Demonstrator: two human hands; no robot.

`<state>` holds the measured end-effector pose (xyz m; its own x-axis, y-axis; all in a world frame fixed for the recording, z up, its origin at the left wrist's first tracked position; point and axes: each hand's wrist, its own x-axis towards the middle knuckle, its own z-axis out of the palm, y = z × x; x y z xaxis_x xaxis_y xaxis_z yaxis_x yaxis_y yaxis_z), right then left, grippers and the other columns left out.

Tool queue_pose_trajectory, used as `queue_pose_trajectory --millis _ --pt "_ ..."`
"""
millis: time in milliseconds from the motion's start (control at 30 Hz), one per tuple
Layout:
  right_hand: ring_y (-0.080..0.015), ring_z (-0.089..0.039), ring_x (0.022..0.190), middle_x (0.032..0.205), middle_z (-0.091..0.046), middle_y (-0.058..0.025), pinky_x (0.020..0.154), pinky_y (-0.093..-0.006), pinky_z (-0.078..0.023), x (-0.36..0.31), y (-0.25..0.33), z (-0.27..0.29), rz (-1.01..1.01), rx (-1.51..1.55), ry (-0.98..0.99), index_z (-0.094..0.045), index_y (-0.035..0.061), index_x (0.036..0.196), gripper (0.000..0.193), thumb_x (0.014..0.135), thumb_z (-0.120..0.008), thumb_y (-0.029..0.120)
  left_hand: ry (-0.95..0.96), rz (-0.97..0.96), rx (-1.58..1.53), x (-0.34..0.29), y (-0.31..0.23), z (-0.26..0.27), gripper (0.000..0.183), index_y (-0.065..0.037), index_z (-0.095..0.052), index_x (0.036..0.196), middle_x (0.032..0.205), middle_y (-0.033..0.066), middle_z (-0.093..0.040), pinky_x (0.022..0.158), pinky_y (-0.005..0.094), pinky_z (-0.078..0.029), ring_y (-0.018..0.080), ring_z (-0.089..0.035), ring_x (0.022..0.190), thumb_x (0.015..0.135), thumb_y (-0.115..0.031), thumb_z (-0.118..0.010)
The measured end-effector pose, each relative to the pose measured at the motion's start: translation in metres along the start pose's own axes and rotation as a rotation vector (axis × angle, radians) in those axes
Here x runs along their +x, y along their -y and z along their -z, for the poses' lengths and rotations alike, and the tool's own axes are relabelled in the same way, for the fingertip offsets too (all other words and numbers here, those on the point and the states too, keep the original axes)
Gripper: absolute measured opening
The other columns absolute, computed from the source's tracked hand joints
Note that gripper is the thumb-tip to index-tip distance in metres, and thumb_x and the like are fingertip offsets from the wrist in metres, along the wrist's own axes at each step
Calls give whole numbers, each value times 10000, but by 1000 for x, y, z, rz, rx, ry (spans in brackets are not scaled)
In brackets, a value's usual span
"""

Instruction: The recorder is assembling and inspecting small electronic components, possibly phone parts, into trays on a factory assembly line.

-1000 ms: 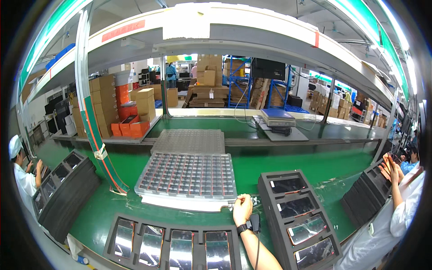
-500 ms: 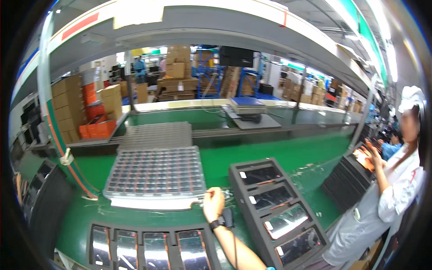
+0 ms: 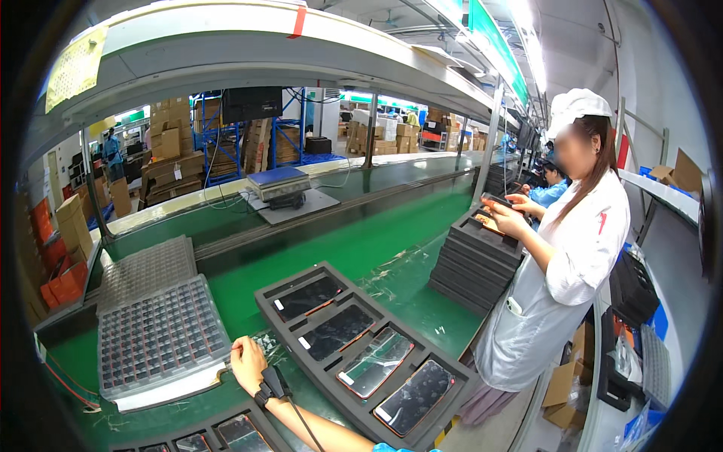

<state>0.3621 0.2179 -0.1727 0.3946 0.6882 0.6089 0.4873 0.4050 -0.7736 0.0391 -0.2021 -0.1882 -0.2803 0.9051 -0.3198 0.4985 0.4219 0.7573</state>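
One hand [image 3: 248, 363], the right, rested at lower left on the green tabletop [image 3: 392, 248], touching the clear parts tray's [image 3: 158, 339] near corner; grip curled, contents indiscernible. Since earlier frames the view swung right while the hand stayed put. Left hand unseen.

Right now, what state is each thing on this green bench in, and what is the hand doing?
Hand: closed, resting at the corner of the clear parts tray.
Clear parts tray: flat, its small pockets filled.
Black foam tray: four slots, each holding a phone.
Stack of black trays: piled up, beside a co-worker.
Scale: nothing on its platform.
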Motion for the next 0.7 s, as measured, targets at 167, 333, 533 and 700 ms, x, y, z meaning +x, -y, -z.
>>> queue_pose_trajectory --millis 167,333,533,700 --pt "-308 -616 799 844 -630 -106 731 -421 -477 0 -2 -3 -25 24 14 -571 66 897 30 872 -587 62 28 -2 0 10 -3 1 330 39 -613 1197 1199 174 -660 953 370 -484 301 -621 1096 1003 -222 -559" --pt "-257 -620 788 840 -628 -76 735 -380 -480 0 3 0 -64 73 23 -598 70 876 14 874 -602 83 51 -7 -13 19 -5 3 333 38 -613 1201 1197 170 -662 951 366 -486 296 -623 1095 1005 -225 -558" --pt "-246 -644 802 849 -644 -99 719 -360 -495 -8 4 -2 -152 150 112 -632 65 899 33 875 -615 80 57 31 -46 10 8 15 338 38 -613 1207 1196 167 -666 949 362 -487 290 -625 1093 1008 -229 -556" --pt "-224 -657 825 854 -664 -83 759 -353 -517 -7 25 17 -186 125 137 -645 95 868 63 855 -675 150 183 52 -115 -7 22 34 342 38 -613 1211 1194 163 -669 948 358 -489 286 -627 1092 1010 -232 -555"
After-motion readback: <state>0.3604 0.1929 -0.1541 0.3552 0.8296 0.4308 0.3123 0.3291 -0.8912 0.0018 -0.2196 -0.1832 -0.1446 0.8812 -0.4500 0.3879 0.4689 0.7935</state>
